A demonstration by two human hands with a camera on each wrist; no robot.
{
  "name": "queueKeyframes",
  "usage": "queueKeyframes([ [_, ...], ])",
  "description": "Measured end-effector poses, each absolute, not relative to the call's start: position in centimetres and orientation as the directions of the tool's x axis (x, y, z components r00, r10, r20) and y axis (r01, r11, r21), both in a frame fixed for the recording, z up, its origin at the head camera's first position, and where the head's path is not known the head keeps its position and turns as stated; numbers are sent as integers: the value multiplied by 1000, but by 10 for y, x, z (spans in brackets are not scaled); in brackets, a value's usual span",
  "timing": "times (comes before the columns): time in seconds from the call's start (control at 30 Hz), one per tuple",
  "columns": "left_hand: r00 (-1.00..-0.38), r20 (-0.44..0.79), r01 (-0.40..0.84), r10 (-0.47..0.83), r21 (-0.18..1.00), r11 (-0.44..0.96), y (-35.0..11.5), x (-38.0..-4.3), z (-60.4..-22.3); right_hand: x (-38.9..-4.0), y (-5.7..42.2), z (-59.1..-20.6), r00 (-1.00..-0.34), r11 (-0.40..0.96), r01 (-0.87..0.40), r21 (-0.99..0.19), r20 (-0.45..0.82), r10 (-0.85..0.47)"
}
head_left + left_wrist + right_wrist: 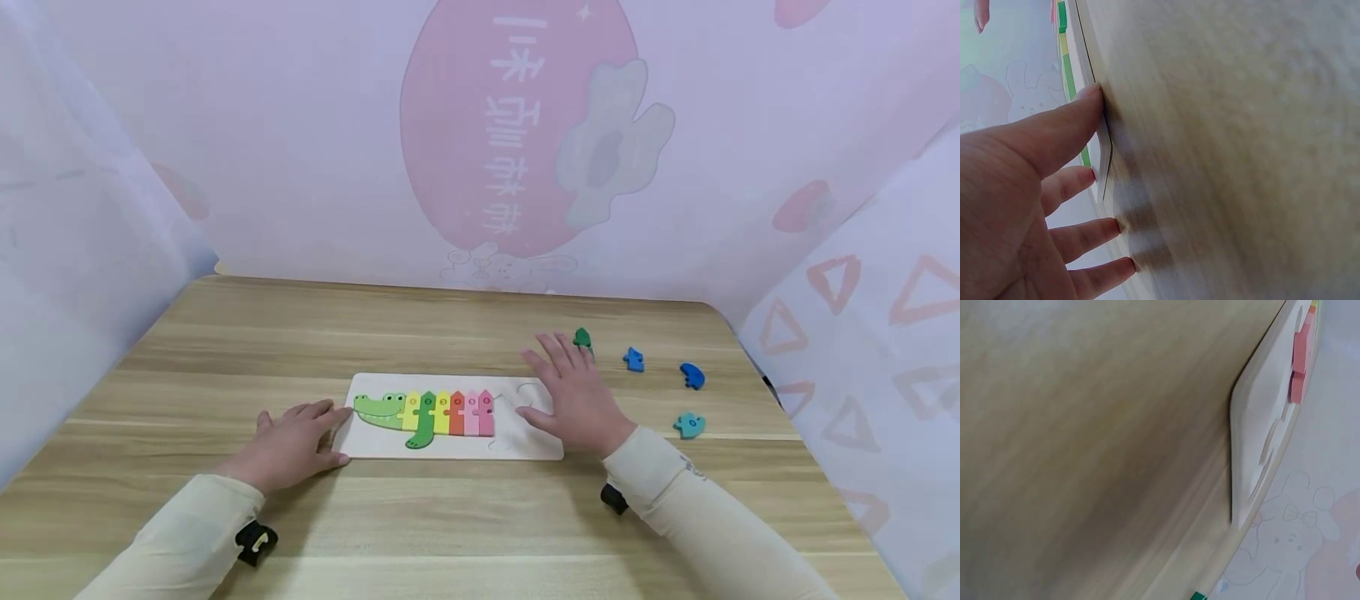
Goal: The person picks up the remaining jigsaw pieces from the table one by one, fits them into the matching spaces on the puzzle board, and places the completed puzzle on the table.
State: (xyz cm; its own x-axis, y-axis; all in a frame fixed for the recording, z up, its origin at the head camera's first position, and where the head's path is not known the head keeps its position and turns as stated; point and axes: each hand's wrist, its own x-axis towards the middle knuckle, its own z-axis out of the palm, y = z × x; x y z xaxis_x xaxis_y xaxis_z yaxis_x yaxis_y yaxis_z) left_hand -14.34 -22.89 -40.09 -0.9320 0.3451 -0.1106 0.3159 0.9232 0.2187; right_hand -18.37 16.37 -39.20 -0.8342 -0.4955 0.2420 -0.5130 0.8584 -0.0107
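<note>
A pale puzzle board (528, 447) lies on the wooden table, with a crocodile head piece (381, 408) and several numbered body pieces (457, 412) in yellow, green, red and pink fitted in it. Bare outlined recesses show at its right end. My left hand (288, 442) rests at the board's left end; in the left wrist view its thumb (1075, 119) touches the board's edge. Over the right end my right hand (581, 408) is spread, holding nothing visible. Just past its fingertips lies a dark green piece (582, 337), partly covered in the head view.
To the right lie a small blue piece (633, 360), a curved blue piece (692, 376) and a teal numbered piece (689, 426). Behind the table (450, 517) hangs a printed cloth (322, 150), with more cloth at both sides.
</note>
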Motion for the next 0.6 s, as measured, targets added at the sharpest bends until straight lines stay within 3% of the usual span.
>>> queueKeyframes([
  [0.6,-932,-105,319,346,210,924,-230,-145,-404,-199,191,-393,-842,867,-498,12,234,-487],
])
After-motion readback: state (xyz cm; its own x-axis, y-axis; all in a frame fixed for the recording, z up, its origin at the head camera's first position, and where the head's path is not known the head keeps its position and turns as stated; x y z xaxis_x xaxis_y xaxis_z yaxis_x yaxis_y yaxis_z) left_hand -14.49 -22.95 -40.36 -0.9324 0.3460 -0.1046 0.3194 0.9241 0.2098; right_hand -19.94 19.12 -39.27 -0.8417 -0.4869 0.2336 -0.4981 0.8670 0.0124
